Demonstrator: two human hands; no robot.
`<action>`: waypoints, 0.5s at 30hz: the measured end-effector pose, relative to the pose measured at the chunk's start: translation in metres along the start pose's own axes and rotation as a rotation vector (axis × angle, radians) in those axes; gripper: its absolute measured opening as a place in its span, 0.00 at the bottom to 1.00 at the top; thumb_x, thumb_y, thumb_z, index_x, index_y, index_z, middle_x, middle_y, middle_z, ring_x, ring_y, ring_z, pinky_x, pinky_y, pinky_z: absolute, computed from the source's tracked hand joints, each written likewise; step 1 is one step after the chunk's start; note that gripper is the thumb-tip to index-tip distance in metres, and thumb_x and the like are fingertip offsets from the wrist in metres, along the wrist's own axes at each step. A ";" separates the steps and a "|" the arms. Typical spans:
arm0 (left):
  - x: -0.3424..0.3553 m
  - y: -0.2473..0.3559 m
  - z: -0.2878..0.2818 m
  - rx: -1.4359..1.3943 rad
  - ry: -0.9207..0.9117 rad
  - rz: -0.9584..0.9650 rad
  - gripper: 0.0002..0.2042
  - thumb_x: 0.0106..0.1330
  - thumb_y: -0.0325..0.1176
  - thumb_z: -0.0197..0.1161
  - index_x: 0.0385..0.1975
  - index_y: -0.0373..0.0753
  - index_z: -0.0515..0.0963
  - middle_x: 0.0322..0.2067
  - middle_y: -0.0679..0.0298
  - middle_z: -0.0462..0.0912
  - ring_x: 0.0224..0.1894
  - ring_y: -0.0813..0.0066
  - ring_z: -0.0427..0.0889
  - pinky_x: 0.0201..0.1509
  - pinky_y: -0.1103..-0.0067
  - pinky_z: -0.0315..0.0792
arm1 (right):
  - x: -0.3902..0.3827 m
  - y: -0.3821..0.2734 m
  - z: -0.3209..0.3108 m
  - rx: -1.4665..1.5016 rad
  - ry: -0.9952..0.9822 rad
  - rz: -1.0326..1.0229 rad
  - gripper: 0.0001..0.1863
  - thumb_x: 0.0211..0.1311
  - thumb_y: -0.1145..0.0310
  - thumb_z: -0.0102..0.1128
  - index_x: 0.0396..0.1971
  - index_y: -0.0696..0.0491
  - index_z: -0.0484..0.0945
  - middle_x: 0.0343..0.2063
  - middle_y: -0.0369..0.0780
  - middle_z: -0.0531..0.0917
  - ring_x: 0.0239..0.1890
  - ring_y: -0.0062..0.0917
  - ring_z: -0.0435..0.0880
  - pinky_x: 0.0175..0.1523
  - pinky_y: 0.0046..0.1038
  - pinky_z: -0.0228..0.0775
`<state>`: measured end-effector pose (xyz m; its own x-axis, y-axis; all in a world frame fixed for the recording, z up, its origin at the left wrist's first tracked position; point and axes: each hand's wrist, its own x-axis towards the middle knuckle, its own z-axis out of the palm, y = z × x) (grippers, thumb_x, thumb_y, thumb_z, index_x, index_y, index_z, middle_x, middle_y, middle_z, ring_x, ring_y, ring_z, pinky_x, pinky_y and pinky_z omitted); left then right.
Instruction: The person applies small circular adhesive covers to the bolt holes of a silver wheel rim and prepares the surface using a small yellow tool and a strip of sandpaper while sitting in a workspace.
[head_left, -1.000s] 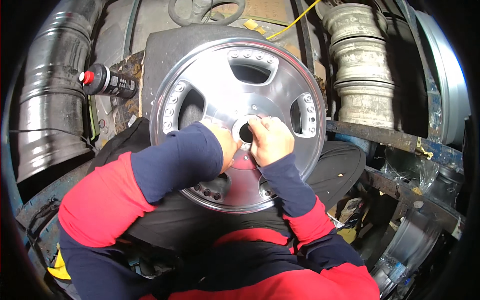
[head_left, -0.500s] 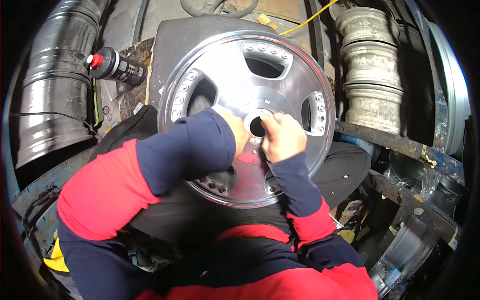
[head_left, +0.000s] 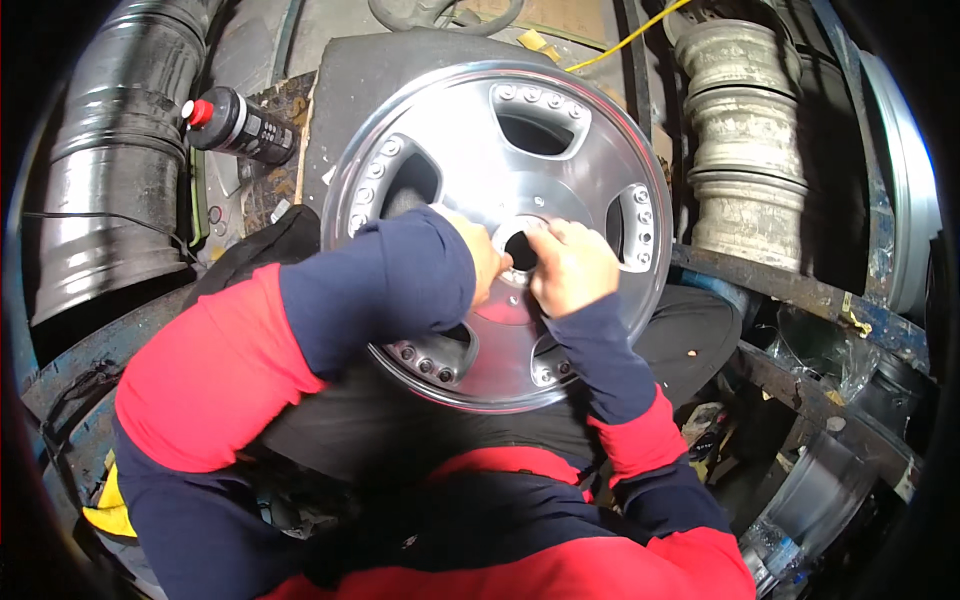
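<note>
A polished silver car wheel rim [head_left: 590, 170] lies face up in front of me, with windows around its face and rows of small bolts along them. My left hand [head_left: 483, 262] is closed at the left edge of the round centre hole, partly covered by its own dark blue sleeve. On the hole's right edge rests my right hand [head_left: 575, 268], its fingers curled and its thumb pressed by the rim of the hole. Whatever the fingers of either hand pinch is hidden or too small to name.
A black bottle with a red cap [head_left: 240, 127] stands left of the wheel. Shiny metal barrels [head_left: 120, 170] line the far left. Stacked dull rims [head_left: 745, 140] stand at the right behind a worn metal bar [head_left: 770, 280]. A dark pad [head_left: 350, 75] lies beneath the wheel's far side.
Both hands stay at the centre hole, with the right hand and forearm shifted slightly to the right. The whole view has moved a little.
</note>
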<state>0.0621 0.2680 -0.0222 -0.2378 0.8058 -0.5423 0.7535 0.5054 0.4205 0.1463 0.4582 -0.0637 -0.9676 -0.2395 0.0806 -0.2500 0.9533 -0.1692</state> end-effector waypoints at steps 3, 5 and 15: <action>0.000 -0.011 0.003 -0.039 -0.035 0.018 0.30 0.67 0.47 0.59 0.67 0.44 0.68 0.42 0.49 0.86 0.43 0.50 0.86 0.48 0.62 0.79 | 0.001 -0.001 0.002 0.105 0.113 0.014 0.16 0.44 0.76 0.64 0.37 0.48 0.84 0.31 0.39 0.83 0.33 0.38 0.82 0.40 0.37 0.75; 0.003 -0.003 -0.009 -0.047 -0.107 -0.062 0.35 0.67 0.48 0.61 0.72 0.43 0.61 0.41 0.47 0.86 0.41 0.48 0.87 0.47 0.61 0.79 | -0.004 0.000 -0.002 0.083 0.065 0.042 0.16 0.45 0.76 0.64 0.37 0.48 0.84 0.32 0.39 0.83 0.33 0.38 0.82 0.40 0.38 0.75; 0.007 -0.003 -0.003 -0.091 -0.056 -0.111 0.44 0.65 0.48 0.63 0.76 0.41 0.46 0.37 0.46 0.86 0.39 0.45 0.87 0.42 0.60 0.80 | -0.040 0.014 -0.003 1.125 0.178 0.552 0.11 0.61 0.78 0.67 0.44 0.57 0.85 0.33 0.34 0.85 0.31 0.14 0.81 0.38 0.21 0.74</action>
<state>0.0567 0.2730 -0.0250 -0.2806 0.7262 -0.6277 0.6653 0.6185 0.4182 0.1817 0.4814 -0.0662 -0.9562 0.2504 -0.1516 0.2074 0.2142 -0.9545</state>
